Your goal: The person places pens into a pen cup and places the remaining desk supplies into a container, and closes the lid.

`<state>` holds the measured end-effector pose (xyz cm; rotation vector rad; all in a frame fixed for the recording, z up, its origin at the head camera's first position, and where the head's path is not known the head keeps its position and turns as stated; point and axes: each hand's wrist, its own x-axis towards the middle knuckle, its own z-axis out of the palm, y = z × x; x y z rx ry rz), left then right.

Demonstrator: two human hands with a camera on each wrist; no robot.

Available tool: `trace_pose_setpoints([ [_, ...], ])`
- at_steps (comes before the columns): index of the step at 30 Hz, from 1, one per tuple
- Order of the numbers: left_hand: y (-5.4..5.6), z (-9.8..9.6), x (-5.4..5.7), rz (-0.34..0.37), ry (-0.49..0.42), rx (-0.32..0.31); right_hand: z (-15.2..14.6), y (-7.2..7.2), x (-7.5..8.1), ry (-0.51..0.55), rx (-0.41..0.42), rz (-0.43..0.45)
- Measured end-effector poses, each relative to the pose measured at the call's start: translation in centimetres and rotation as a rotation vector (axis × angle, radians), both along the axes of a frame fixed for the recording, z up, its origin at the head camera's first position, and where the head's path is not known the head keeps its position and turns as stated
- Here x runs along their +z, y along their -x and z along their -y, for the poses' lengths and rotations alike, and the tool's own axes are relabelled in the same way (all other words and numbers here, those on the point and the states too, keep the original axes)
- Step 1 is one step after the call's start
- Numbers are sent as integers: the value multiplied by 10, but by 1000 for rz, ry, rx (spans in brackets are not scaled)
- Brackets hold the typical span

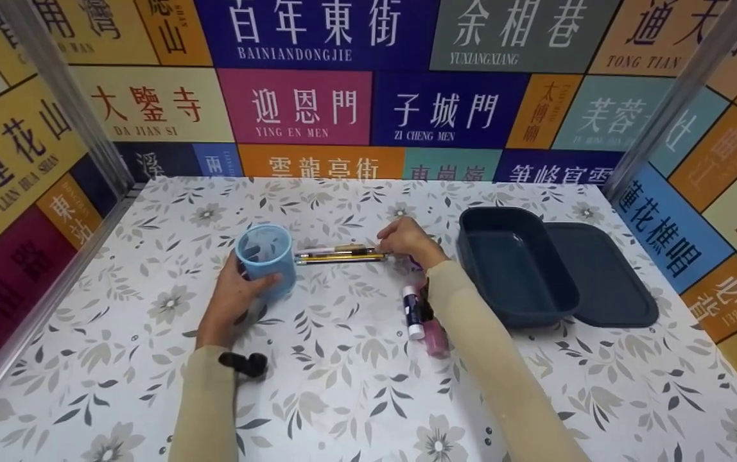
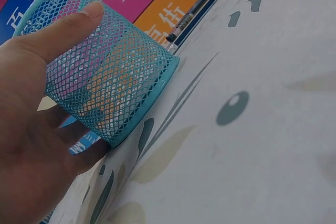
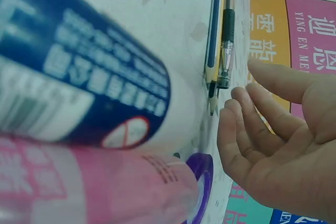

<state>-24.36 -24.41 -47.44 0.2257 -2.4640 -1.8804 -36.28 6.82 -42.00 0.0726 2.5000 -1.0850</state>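
In the head view my left hand (image 1: 237, 292) holds a light blue mesh pen cup (image 1: 286, 269) upright on the table. The left wrist view shows the thumb along the mesh wall (image 2: 115, 72) and the fingers around the far side. To the right of the cup lie pencils (image 1: 343, 259) and a gel pen (image 1: 336, 249), side by side. My right hand (image 1: 410, 242) is at their right ends. In the right wrist view its loosely bent fingers (image 3: 252, 124) are beside the tips, thumb apart, with nothing held.
A glue stick (image 1: 413, 314) and a pink cylindrical container (image 1: 434, 340) lie near my right forearm, with a purple curved object (image 3: 209, 182) beside them, partly hidden. Farther right stand a dark blue box (image 1: 522, 317) and its flat lid (image 1: 622, 276). Printed walls (image 1: 304, 106) enclose the table.
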Motion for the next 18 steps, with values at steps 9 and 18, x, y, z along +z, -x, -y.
trace_pose_setpoints([
  [9,-2,0,2,-6,17,-2,4,7,2,-51,-1,84],
  [18,-3,0,1,-22,-7,1,4,15,-5,-73,-11,128],
])
